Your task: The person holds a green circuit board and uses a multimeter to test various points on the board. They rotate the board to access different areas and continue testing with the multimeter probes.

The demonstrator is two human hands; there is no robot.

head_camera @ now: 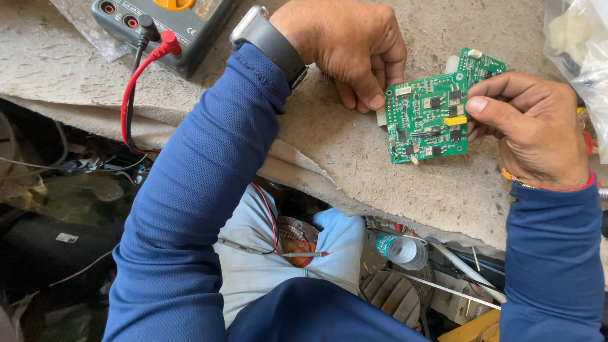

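A green circuit board (425,118) with small black and yellow parts is held just above a rough grey worktop (354,152). My right hand (535,130) grips its right edge, thumb on the face. A smaller green board (481,63) sticks out behind it at the upper right. My left hand (348,47), with a grey watch on the wrist, has its fingers curled, and the fingertips touch the board's upper left edge. Both arms are in blue sleeves.
A grey multimeter (161,19) lies at the worktop's top left, with a red lead (136,79) and a black one plugged in. A red-tipped probe (304,254) rests on my lap. A clear plastic bottle (402,250) and clutter lie below the worktop's edge. A plastic bag (579,44) sits at the top right.
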